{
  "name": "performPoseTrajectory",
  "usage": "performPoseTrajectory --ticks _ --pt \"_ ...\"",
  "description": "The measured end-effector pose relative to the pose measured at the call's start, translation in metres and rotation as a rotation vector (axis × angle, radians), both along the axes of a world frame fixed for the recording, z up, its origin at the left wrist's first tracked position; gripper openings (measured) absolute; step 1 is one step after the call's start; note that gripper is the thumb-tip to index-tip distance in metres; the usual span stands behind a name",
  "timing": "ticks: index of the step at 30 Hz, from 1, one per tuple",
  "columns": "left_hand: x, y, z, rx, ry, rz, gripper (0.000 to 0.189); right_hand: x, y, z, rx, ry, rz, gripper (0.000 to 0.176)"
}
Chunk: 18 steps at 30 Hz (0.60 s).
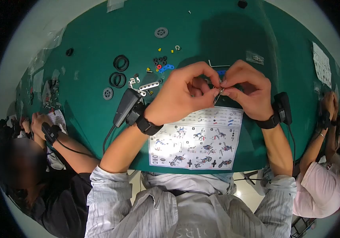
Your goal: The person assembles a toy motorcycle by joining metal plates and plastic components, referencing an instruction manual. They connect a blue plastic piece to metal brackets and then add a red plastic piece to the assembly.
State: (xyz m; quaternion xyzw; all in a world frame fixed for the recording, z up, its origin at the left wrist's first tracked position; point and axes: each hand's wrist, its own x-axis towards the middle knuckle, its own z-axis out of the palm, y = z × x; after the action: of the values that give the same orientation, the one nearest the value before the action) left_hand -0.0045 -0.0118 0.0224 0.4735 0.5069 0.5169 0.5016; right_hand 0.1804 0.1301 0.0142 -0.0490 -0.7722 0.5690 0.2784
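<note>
My left hand (187, 93) and my right hand (251, 90) meet above the top edge of a printed instruction sheet (195, 152). Thumbs and index fingers of both are pinched on a small metal part (218, 95), mostly hidden by the fingertips. Just behind them lie an L-shaped hex key (219, 66) and a blue piece (221, 72), partly covered. Left of my left hand are a silver perforated strip (149, 86), a blue perforated piece (166, 68), several small black rings (160, 60) and tiny yellow pieces (149, 70).
Black tyres (117, 79) and a grey spoked wheel (107, 93) lie to the left, another grey wheel (161, 32) farther back. A small plastic bag (254, 58) rests at the right on the green table (98, 43). People sit on both sides, with their hands at the table.
</note>
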Motion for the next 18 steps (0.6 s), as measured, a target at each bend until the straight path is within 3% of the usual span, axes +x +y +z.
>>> performPoseTrajectory --ticks 3,18 --pt "0.0023 0.0002 0.0039 -0.031 -0.149 0.066 0.018 -0.0003 0.0032 0.0011 0.059 -0.001 0.013 0.019" --pt "-0.0076 -0.0026 0.0053 -0.106 0.02 -0.036 0.021 -0.0032 -0.0004 0.0076 0.207 -0.062 0.068 0.025"
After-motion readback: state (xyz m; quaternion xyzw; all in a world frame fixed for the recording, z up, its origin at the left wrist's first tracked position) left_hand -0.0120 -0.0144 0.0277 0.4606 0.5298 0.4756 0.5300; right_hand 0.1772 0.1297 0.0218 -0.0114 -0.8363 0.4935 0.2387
